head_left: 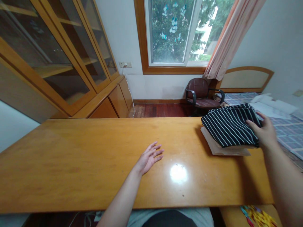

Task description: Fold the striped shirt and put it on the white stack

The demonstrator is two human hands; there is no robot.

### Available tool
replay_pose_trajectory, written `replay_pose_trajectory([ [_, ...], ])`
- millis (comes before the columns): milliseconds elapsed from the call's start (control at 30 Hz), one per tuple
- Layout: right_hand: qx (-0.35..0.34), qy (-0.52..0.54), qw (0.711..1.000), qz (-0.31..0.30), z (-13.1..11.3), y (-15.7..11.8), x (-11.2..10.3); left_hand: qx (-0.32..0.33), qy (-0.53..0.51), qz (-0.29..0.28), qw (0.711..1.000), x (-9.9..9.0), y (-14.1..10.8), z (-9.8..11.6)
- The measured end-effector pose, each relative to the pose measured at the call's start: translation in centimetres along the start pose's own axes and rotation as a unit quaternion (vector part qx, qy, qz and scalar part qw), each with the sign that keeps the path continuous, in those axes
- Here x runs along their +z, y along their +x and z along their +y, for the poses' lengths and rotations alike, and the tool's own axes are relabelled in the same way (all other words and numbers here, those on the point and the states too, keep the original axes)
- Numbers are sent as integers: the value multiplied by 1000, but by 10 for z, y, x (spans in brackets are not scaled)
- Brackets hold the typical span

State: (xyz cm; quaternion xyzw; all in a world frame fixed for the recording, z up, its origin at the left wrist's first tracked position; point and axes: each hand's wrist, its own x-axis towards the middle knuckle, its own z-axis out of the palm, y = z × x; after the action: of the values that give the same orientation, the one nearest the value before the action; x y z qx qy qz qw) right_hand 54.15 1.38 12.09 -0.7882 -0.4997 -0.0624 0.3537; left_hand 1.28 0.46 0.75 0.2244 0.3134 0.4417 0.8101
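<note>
My right hand [266,130] grips the right edge of a black folded cloth [233,126] with thin white stripes. The thumb lies on top of the cloth, and the fingers curl behind it, partly hidden. Beneath the cloth shows a brown sheet of paper or card [213,143], at the right end of the wooden table. Whether my hand also holds the brown sheet, I cannot tell. Over the middle of the table, my left hand [149,158] is open and holds nothing, its fingers slightly spread and pointing right.
The wooden table [82,160] spans the view. Below its right front edge is a drawer [233,216] with a yellow and multicoloured bundle [260,217]. Beyond the table stand an office chair [200,91], a bed with white papers [272,107], and a glass-fronted cabinet [94,88].
</note>
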Motion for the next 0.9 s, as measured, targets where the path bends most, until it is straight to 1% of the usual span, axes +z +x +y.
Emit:
replay_pose_trajectory([
  [33,20,7,1000,-4,-1,0,1,0,0,0,1000,0,0,0],
  [100,67,8,997,-37,0,3,1,2,0,-1,1000,-1,0,-1],
  [167,100,-39,991,-80,4,7,-1,2,-1,-2,1000,-1,1,-1],
  [200,113,-68,987,-89,5,9,-3,2,-2,-1,1000,-1,1,-1],
  [233,121,-97,984,-84,6,11,-6,2,-3,0,1000,-1,1,-1],
  [267,118,-121,983,-66,4,14,-9,2,-3,0,1000,-1,1,0],
  [300,101,-141,984,-38,2,16,-12,2,-3,1,1000,-1,1,0],
  [333,71,-155,985,-8,-3,18,-14,2,-2,0,1000,-1,1,0],
  [367,28,-162,986,13,-9,20,-15,2,-1,0,1000,-1,1,0],
  [400,-24,-163,986,18,-16,22,-15,2,-1,0,1000,-1,1,0],
  [467,-131,-164,978,-23,-32,25,-9,2,1,-1,1000,-2,0,-1],
  [500,-175,-169,968,-56,-39,25,-3,3,2,-2,1000,-2,0,-1],
  [533,-205,-176,959,-89,-45,24,5,4,4,-3,1000,-3,0,-1],
  [567,-217,-185,951,-116,-49,21,14,5,5,-4,1000,-3,0,-1],
  [600,-213,-194,947,-141,-51,18,23,7,7,-5,1000,-4,0,-2],
  [667,-186,-204,945,-175,-50,9,40,10,9,-8,1000,-4,0,-2],
  [700,-175,-204,946,-182,-47,4,47,10,9,-9,1000,-4,-1,-2],
  [800,-159,-196,952,-171,-34,-8,59,9,11,-12,1000,-4,-1,-1],
  [900,-151,-184,958,-163,-26,-11,60,5,12,-14,1000,-4,0,-1],
])
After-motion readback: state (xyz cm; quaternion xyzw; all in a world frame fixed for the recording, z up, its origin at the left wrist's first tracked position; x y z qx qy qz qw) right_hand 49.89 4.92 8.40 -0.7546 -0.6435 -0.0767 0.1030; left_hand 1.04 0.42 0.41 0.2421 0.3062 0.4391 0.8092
